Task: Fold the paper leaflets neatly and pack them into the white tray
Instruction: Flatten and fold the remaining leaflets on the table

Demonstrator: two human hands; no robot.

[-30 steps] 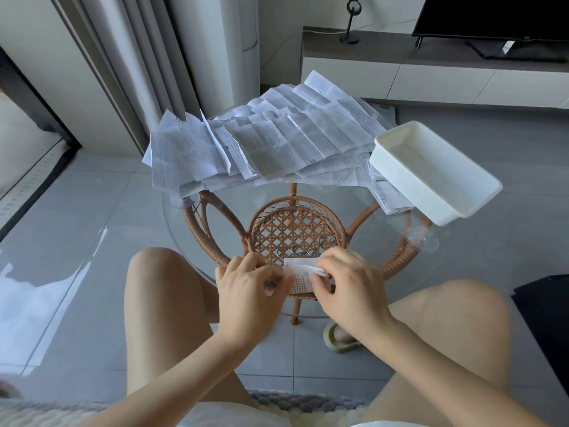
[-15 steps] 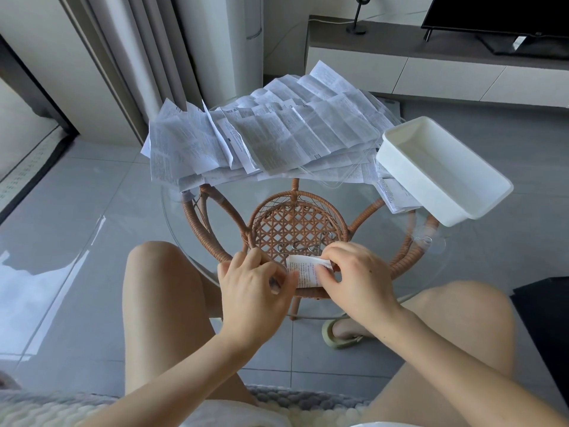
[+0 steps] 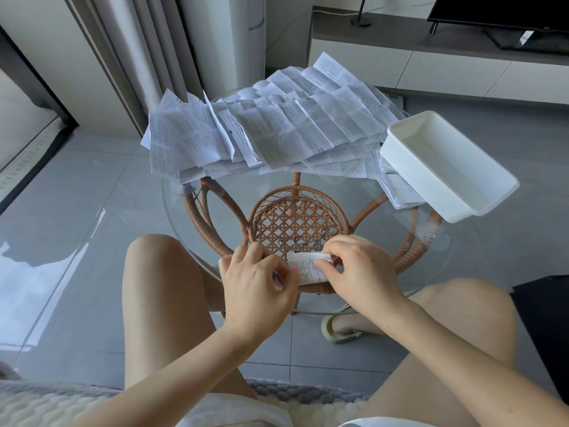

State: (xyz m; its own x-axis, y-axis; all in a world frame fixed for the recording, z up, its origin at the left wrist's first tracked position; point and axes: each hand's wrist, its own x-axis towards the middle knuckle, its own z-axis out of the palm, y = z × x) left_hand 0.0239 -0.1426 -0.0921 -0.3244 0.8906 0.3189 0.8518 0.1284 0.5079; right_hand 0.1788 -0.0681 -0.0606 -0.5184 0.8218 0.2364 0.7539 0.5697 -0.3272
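Observation:
A small folded paper leaflet point(image 3: 308, 268) lies at the near edge of the round glass table point(image 3: 431, 251). My left hand point(image 3: 255, 272) pinches its left edge with curled fingers. My right hand point(image 3: 360, 266) holds its right side, thumb on the printed face and fingers curled over the top edge. A wide pile of unfolded printed leaflets point(image 3: 271, 127) covers the far half of the table. The white tray point(image 3: 446, 164) sits at the table's right edge, hanging partly past the rim, and looks empty inside.
Under the glass is a woven rattan frame point(image 3: 295, 220) with metal rings on its lower shelf. A few more leaflets point(image 3: 397, 189) lie beneath the tray's near-left corner. My knees flank the table; a slippered foot point(image 3: 338, 328) rests on the grey tiles.
Both hands stay on the small leaflet, which is now pressed flatter with more of its printed face showing. The view has tilted slightly downward and closer.

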